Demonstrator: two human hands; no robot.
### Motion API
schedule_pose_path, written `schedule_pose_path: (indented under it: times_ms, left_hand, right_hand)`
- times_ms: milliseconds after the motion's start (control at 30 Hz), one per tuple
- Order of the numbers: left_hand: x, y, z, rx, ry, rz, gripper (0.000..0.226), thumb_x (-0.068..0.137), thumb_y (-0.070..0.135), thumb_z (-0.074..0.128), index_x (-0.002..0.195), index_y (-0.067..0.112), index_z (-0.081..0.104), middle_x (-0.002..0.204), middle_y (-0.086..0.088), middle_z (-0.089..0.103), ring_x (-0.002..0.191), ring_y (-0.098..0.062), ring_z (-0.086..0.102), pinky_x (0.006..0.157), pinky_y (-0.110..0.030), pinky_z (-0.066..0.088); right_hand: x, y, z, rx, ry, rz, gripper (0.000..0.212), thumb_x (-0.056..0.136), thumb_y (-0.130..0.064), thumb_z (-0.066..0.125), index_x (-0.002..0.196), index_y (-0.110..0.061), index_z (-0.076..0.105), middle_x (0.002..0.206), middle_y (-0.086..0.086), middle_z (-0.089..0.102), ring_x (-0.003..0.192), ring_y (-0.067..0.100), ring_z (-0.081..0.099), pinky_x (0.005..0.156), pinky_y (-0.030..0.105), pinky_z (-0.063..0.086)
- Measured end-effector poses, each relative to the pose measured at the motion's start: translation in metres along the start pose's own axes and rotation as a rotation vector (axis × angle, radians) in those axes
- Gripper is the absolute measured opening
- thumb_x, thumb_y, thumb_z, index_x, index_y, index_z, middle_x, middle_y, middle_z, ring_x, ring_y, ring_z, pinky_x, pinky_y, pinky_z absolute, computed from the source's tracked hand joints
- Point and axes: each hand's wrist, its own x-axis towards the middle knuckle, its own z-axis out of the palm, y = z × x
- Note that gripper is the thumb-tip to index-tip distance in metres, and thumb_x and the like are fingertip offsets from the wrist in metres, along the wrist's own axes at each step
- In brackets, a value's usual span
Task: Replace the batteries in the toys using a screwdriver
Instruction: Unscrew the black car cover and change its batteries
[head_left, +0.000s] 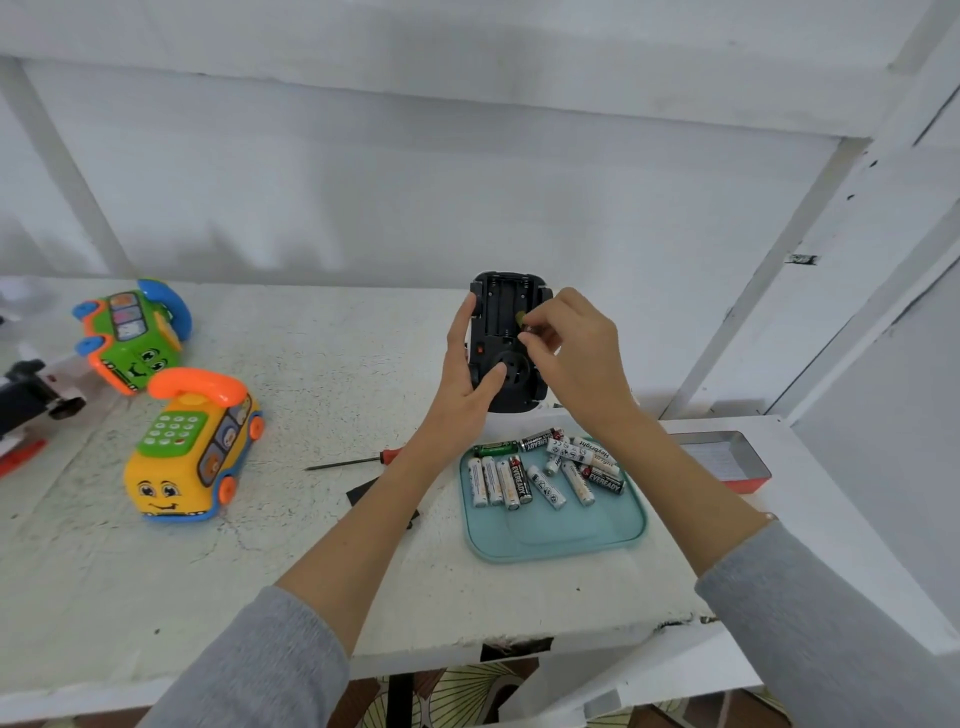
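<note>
Underside of a toy with its battery bay open, held over the surface. Landmark: the teal tray (556, 535) of loose batteries (545, 473), nearest the viewer. Just left of the tray lies the screwdriver (358, 460), untouched, its long axis running left to right. Beyond the tray's far edge the black toy (506, 338) stands tilted up, its long axis running away from the viewer, the open bay at the far end. The left hand (467, 384) holds the toy by its left side, fingers along the edge and thumb across the round lower part. The right hand (576, 353) pinches a small item, apparently a battery (522, 322), partly hidden, at the bay's right edge. Judged step: seating a cell, which must lie parallel to the bay's slots; the right hand is the nearer.
</note>
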Motion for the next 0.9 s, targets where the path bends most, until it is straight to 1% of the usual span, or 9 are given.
schedule_pose_path:
  times_ms: [100, 200, 267, 433, 600, 667, 733, 800, 900]
  left_hand:
    - [0.001, 0.0, 0.0, -0.001, -0.002, -0.003, 0.064, 0.099, -0.005, 0.039, 0.143, 0.034, 0.015, 0.151, -0.017, 0.029, 0.129, -0.028, 0.046, 0.1, -0.028, 0.047]
    - [0.001, 0.0, 0.0, 0.004, -0.006, -0.011, 0.067, 0.099, -0.005, 0.039, 0.142, 0.038, 0.013, 0.151, -0.016, 0.03, 0.129, -0.027, 0.047, 0.101, -0.03, 0.047]
    - [0.002, 0.0, -0.001, 0.011, -0.009, -0.015, 0.068, 0.099, -0.002, 0.04, 0.142, 0.042, 0.012, 0.151, -0.015, 0.031, 0.129, -0.026, 0.047, 0.103, -0.033, 0.046]
    - [0.001, 0.001, -0.002, -0.004, -0.007, -0.019, 0.069, 0.1, -0.001, 0.04, 0.139, 0.048, 0.013, 0.147, -0.016, 0.035, 0.125, -0.026, 0.049, 0.091, -0.022, 0.05]
    - [0.001, 0.001, -0.001, -0.012, -0.009, -0.015, 0.065, 0.1, -0.002, 0.039, 0.141, 0.043, 0.015, 0.147, -0.015, 0.034, 0.125, -0.025, 0.049, 0.088, -0.021, 0.05]
    - [0.001, 0.001, -0.001, -0.017, 0.002, -0.02, 0.065, 0.1, -0.001, 0.04, 0.141, 0.043, 0.016, 0.147, -0.015, 0.033, 0.125, -0.025, 0.048, 0.087, -0.02, 0.05]
    - [0.001, 0.002, -0.001, -0.027, 0.0, -0.023, 0.067, 0.1, -0.001, 0.04, 0.14, 0.046, 0.015, 0.149, -0.014, 0.032, 0.126, -0.025, 0.049, 0.088, -0.022, 0.051]
    - [0.001, 0.002, -0.001, -0.034, -0.013, -0.022, 0.069, 0.1, -0.001, 0.04, 0.14, 0.049, 0.014, 0.15, -0.012, 0.032, 0.126, -0.025, 0.05, 0.091, -0.027, 0.052]
    - [0.001, 0.003, -0.002, -0.043, -0.017, -0.028, 0.069, 0.1, -0.001, 0.04, 0.139, 0.05, 0.015, 0.149, -0.012, 0.034, 0.124, -0.024, 0.051, 0.091, -0.028, 0.052]
  right_hand:
    - [-0.002, 0.001, 0.004, -0.007, -0.012, -0.014, 0.012, 0.067, 0.011, 0.067, 0.066, 0.003, 0.057, 0.072, 0.015, 0.053, 0.059, 0.023, 0.051, 0.057, 0.02, 0.041]
    - [-0.004, 0.007, 0.006, -0.009, -0.005, 0.004, 0.013, 0.067, 0.012, 0.066, 0.062, 0.005, 0.057, 0.071, 0.015, 0.052, 0.059, 0.026, 0.051, 0.054, 0.027, 0.044]
    - [-0.003, 0.009, 0.007, 0.008, 0.004, -0.005, 0.009, 0.068, 0.011, 0.066, 0.064, 0.005, 0.061, 0.072, 0.015, 0.054, 0.061, 0.027, 0.053, 0.055, 0.029, 0.045]
    - [-0.002, 0.013, 0.009, 0.002, 0.029, -0.041, 0.01, 0.073, 0.007, 0.064, 0.08, 0.005, 0.071, 0.078, 0.017, 0.061, 0.068, 0.025, 0.058, 0.064, 0.024, 0.046]
    - [0.0, 0.021, 0.01, -0.103, 0.089, -0.034, 0.009, 0.074, -0.002, 0.069, 0.083, -0.003, 0.072, 0.095, 0.017, 0.054, 0.089, 0.022, 0.045, 0.076, 0.022, 0.036]
    - [0.001, 0.023, 0.01, -0.033, 0.047, 0.026, 0.013, 0.076, -0.007, 0.069, 0.089, -0.007, 0.072, 0.114, 0.017, 0.051, 0.104, 0.027, 0.047, 0.087, 0.028, 0.037]
    - [0.001, 0.023, 0.008, 0.169, -0.057, 0.17, 0.02, 0.08, -0.008, 0.068, 0.1, -0.011, 0.069, 0.13, 0.011, 0.045, 0.116, 0.022, 0.046, 0.094, 0.03, 0.04]
    - [0.0, 0.021, 0.006, 0.331, -0.12, 0.291, 0.024, 0.083, -0.005, 0.065, 0.105, -0.014, 0.067, 0.131, 0.005, 0.045, 0.117, 0.014, 0.048, 0.091, 0.028, 0.048]
    - [0.0, 0.019, 0.004, 0.418, -0.096, 0.319, 0.024, 0.083, -0.001, 0.064, 0.102, -0.015, 0.067, 0.124, 0.0, 0.048, 0.113, 0.011, 0.051, 0.086, 0.025, 0.054]
